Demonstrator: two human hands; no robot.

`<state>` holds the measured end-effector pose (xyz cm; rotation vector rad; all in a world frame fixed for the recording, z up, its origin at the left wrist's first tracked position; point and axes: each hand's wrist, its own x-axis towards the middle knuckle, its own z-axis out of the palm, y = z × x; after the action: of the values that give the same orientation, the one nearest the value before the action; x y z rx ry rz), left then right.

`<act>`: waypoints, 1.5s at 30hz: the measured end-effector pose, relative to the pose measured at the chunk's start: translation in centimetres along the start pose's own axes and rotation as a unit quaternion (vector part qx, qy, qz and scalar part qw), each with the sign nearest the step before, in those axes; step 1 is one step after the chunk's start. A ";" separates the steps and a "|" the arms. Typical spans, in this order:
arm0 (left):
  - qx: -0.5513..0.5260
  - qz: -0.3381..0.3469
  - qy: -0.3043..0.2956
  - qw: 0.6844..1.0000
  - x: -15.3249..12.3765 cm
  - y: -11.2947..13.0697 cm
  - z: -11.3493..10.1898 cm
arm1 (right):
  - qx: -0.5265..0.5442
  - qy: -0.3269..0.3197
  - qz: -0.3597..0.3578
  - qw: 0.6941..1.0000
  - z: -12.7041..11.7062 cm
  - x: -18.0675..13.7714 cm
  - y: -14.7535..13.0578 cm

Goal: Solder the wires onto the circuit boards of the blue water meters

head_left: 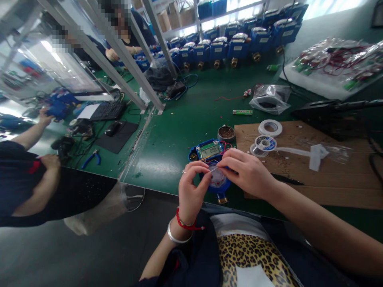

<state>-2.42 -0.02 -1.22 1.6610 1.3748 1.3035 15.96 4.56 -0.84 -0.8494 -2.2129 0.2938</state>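
A blue water meter with a brass fitting lies at the bench's front edge. Its flipped-up electronic head shows a small digital display, and fine red wires run from its side. Over the meter's round clear dial, my left hand pinches one end of a thin pale wire. My right hand pinches the same strand from the other side, fingertips close to the left ones. Both hands partly cover the dial; the exact ends of the wire are hidden by the fingers.
Right of the meter lie cardboard, a solder spool, a tape roll and black tweezers. A small tin stands behind it. Several blue meters line the back. Co-workers' arms are at left.
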 end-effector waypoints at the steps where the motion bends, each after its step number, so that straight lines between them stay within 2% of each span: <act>1: 0.017 0.014 0.000 1.000 0.0 -0.1 0.0 | 0.000 0.009 -0.001 1.000 0.1 -0.2 0.2; 6: 0.138 0.138 -0.005 0.981 -0.1 -0.4 0.0 | -0.033 0.027 0.005 0.999 0.6 -1.6 0.6; 9: 0.172 0.180 -0.013 0.968 -0.3 -0.6 0.1 | -0.047 0.037 0.016 0.998 0.9 -2.2 0.8; 16: 0.209 0.189 -0.010 0.959 0.0 -0.7 -0.8 | 0.021 0.069 0.034 0.997 1.3 -2.5 0.7; 21: 0.221 0.193 -0.045 0.955 0.5 -1.1 -2.5 | 0.083 0.098 0.087 0.988 1.8 -3.1 -0.3; 25: 0.268 0.212 -0.060 0.938 1.1 -1.4 -3.1 | 0.114 0.133 0.126 0.976 2.6 -3.9 -0.9; 33: 0.312 0.251 -0.089 0.912 2.8 -0.2 -2.9 | 0.145 0.114 0.160 0.970 3.6 -4.3 -0.8; 36: 0.268 0.230 -0.127 0.927 2.7 0.8 -2.5 | 0.153 0.109 0.155 0.970 3.6 -4.4 -0.6; 39: 0.221 0.167 -0.170 0.946 2.0 1.8 -2.0 | 0.164 0.111 0.159 0.967 3.6 -4.4 -0.5; 45: 0.289 0.075 -0.110 0.948 1.3 2.5 -1.4 | 0.175 0.110 0.158 0.966 3.5 -4.5 -0.4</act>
<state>-2.85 0.31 1.88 2.2590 1.6109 0.7873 15.52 1.50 -5.63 -0.9808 -1.7474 0.6867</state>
